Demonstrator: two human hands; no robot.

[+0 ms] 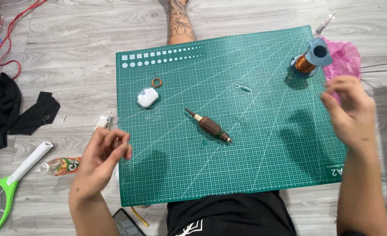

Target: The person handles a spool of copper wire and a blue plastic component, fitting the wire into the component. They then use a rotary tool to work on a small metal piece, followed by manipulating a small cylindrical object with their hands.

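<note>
Your left hand (101, 154), fingers curled together, empty, is nearer the rotor (209, 126) lying diagonally up-right of it; your right hand (350, 112) hovers blurred, grip unclear.

Counted things on and around the mat

There was one green cutting mat (263, 144), one wound rotor (209, 126), one copper wire spool (309, 61), one white case (148, 97), one small copper ring (156, 82).

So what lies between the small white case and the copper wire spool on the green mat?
In the head view, between the white case and the wire spool, only a small white scrap lies on the green mat. The brown motor part sits lower.
</note>
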